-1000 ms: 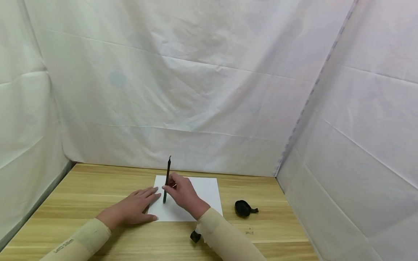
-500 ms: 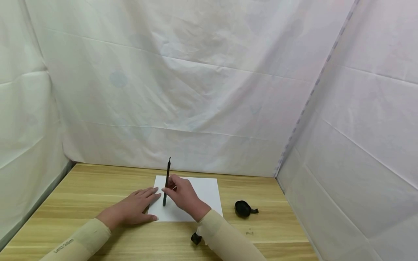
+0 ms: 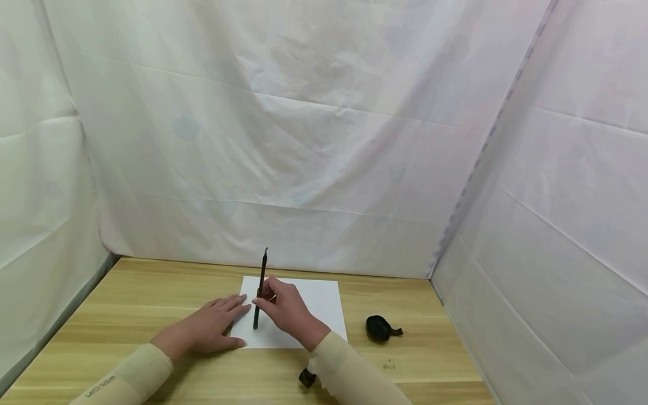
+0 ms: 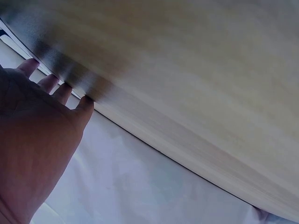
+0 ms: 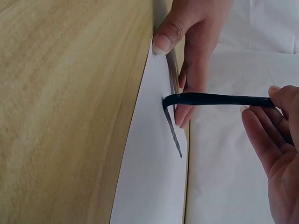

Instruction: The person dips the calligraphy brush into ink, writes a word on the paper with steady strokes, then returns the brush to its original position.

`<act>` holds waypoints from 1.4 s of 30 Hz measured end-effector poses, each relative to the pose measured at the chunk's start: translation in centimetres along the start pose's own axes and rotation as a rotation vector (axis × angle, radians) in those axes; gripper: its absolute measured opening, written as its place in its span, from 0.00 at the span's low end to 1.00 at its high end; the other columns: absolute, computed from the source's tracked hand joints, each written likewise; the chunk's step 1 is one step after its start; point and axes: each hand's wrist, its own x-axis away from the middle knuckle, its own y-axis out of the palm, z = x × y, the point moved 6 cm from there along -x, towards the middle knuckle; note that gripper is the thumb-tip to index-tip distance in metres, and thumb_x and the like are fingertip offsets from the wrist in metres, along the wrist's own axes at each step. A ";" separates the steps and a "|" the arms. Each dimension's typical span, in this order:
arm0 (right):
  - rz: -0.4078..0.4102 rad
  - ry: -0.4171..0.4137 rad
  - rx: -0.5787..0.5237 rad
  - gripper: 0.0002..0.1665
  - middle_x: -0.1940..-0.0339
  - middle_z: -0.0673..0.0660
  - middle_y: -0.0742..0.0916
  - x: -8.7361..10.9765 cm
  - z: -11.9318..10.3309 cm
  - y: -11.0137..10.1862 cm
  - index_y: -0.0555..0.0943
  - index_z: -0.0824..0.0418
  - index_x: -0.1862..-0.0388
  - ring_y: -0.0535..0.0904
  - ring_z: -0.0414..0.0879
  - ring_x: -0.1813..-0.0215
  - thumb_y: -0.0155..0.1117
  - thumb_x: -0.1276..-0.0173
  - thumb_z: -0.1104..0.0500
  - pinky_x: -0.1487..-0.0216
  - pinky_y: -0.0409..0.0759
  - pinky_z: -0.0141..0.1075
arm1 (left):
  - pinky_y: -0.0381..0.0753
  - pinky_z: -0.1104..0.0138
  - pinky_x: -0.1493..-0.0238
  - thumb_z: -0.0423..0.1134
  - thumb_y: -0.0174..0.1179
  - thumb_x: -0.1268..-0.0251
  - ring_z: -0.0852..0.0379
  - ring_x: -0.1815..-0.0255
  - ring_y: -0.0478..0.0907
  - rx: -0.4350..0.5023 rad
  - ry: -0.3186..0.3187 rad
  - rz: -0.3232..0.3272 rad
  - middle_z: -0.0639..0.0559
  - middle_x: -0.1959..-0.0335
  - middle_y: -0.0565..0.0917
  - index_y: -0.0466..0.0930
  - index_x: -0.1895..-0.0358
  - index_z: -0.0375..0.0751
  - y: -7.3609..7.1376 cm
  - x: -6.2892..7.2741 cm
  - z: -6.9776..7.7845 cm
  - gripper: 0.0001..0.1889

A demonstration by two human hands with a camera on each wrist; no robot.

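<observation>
Brushwork seems underway: I see the right hand (image 3: 288, 312) pinching a slim black brush (image 3: 262, 274), tip touching white rectangular paper (image 3: 322, 301) beside the flat, outspread left hand (image 3: 210, 326); next probably needs a clean lift.

The left sleeve (image 3: 139, 371) is pale beige with small dark lettering (image 3: 102, 386), and the right sleeve (image 3: 354, 373) matches its colour.

Your ink brush (image 5: 224, 99) is black, its stroke (image 5: 173, 134) dark grey on white paper (image 3: 321, 304); your sleeves (image 3: 361, 376) are cream, the table (image 3: 152, 289) yellow-tan, streaked, the curtain (image 3: 324, 152) white, faintly blue-spotted.
</observation>
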 end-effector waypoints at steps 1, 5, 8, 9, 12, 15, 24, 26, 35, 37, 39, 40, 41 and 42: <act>-0.004 0.001 0.002 0.06 0.57 0.41 0.89 0.0 0.0 0.0 0.81 0.51 0.51 0.85 0.28 0.55 0.72 0.17 0.55 0.52 0.87 0.26 | 0.61 0.30 0.19 0.75 0.63 0.28 0.30 0.13 0.59 0.000 -0.002 -0.001 0.36 0.13 0.63 0.69 0.15 0.40 0.1 0.0 -0.1 0.52; -0.013 0.003 -0.007 0.06 0.57 0.41 0.88 0.1 0.1 0.0 0.81 0.50 0.51 0.85 0.29 0.55 0.71 0.17 0.54 0.52 0.87 0.27 | 0.61 0.30 0.19 0.76 0.62 0.28 0.30 0.13 0.59 -0.001 -0.002 -0.001 0.36 0.13 0.63 0.69 0.15 0.40 0.0 -0.1 -0.1 0.51; -0.017 -0.003 -0.014 0.06 0.58 0.40 0.88 0.1 0.1 -0.1 0.82 0.50 0.50 0.85 0.28 0.55 0.71 0.17 0.54 0.52 0.87 0.27 | 0.61 0.29 0.20 0.75 0.63 0.28 0.30 0.14 0.60 0.006 -0.001 -0.001 0.36 0.13 0.64 0.69 0.15 0.40 -0.2 -0.1 0.1 0.51; -0.018 -0.006 -0.017 0.06 0.58 0.40 0.88 0.1 0.1 -0.1 0.82 0.50 0.50 0.85 0.28 0.55 0.71 0.17 0.54 0.52 0.87 0.27 | 0.61 0.29 0.20 0.75 0.63 0.28 0.30 0.14 0.60 0.007 -0.001 0.000 0.36 0.13 0.64 0.69 0.15 0.40 -0.2 -0.1 0.2 0.51; -0.013 -0.009 -0.021 0.06 0.58 0.40 0.88 0.2 0.1 -0.2 0.82 0.51 0.50 0.85 0.28 0.55 0.71 0.17 0.54 0.52 0.87 0.27 | 0.62 0.29 0.20 0.74 0.64 0.28 0.30 0.14 0.60 0.005 0.002 -0.002 0.36 0.13 0.64 0.69 0.16 0.40 -0.3 -0.1 0.3 0.51; 0.017 0.001 -0.036 0.07 0.60 0.40 0.88 0.1 0.3 -0.6 0.83 0.53 0.51 0.85 0.29 0.57 0.72 0.18 0.54 0.54 0.87 0.28 | 0.62 0.29 0.21 0.73 0.65 0.28 0.29 0.14 0.61 0.012 0.014 0.003 0.35 0.14 0.65 0.70 0.16 0.38 -0.4 -0.1 0.6 0.51; 0.130 0.035 -0.021 0.07 0.60 0.43 0.87 -1.5 0.8 -2.9 0.81 0.51 0.51 0.87 0.32 0.59 0.72 0.18 0.54 0.56 0.88 0.29 | 0.64 0.30 0.21 0.72 0.67 0.29 0.29 0.15 0.62 -0.011 0.017 0.024 0.35 0.15 0.66 0.71 0.17 0.37 -0.2 -0.3 0.7 0.50; 0.154 0.030 0.009 0.07 0.59 0.44 0.87 -2.0 0.9 -3.3 0.81 0.51 0.50 0.87 0.33 0.57 0.71 0.17 0.54 0.54 0.88 0.29 | 0.64 0.30 0.21 0.72 0.67 0.29 0.29 0.15 0.62 -0.015 0.022 0.028 0.34 0.15 0.67 0.71 0.17 0.37 -0.2 -0.3 0.6 0.50; 0.231 -0.008 0.098 0.06 0.56 0.47 0.89 -3.7 1.9 -3.3 0.81 0.54 0.50 0.88 0.38 0.51 0.70 0.17 0.60 0.50 0.89 0.32 | 0.65 0.30 0.21 0.74 0.65 0.29 0.30 0.15 0.63 -0.027 0.029 0.025 0.36 0.15 0.67 0.71 0.17 0.38 0.1 -0.5 0.4 0.51; 0.230 -0.010 0.118 0.06 0.56 0.47 0.89 -3.8 2.3 -3.0 0.80 0.54 0.49 0.88 0.38 0.51 0.70 0.17 0.60 0.50 0.89 0.32 | 0.64 0.30 0.21 0.74 0.65 0.29 0.30 0.15 0.62 -0.022 0.027 0.023 0.36 0.15 0.67 0.70 0.17 0.38 0.2 -0.6 0.4 0.51; 0.221 0.000 0.137 0.06 0.55 0.46 0.88 -4.0 2.7 -2.7 0.80 0.52 0.49 0.88 0.37 0.50 0.69 0.16 0.58 0.48 0.88 0.31 | 0.64 0.30 0.21 0.74 0.65 0.29 0.30 0.15 0.62 -0.019 0.023 0.026 0.36 0.15 0.67 0.70 0.17 0.38 0.3 -0.6 0.3 0.51; 0.215 0.005 0.143 0.06 0.54 0.46 0.88 -4.0 2.9 -2.5 0.80 0.52 0.48 0.87 0.37 0.49 0.69 0.16 0.57 0.48 0.88 0.31 | 0.64 0.29 0.21 0.74 0.65 0.29 0.29 0.15 0.62 -0.016 0.021 0.028 0.35 0.15 0.67 0.70 0.17 0.38 0.3 -0.6 0.2 0.51; 0.211 0.010 0.145 0.05 0.54 0.45 0.88 -4.0 3.0 -2.4 0.80 0.51 0.48 0.87 0.36 0.49 0.69 0.16 0.57 0.47 0.88 0.31 | 0.64 0.29 0.21 0.74 0.65 0.29 0.29 0.15 0.62 -0.013 0.020 0.030 0.35 0.15 0.67 0.70 0.17 0.38 0.3 -0.6 0.2 0.51; 0.207 0.019 0.143 0.05 0.54 0.45 0.88 -4.0 3.1 -2.3 0.80 0.50 0.48 0.87 0.36 0.49 0.69 0.16 0.56 0.47 0.88 0.31 | 0.64 0.29 0.21 0.74 0.65 0.29 0.29 0.15 0.62 -0.012 0.019 0.030 0.36 0.15 0.67 0.70 0.17 0.39 0.4 -0.6 0.1 0.51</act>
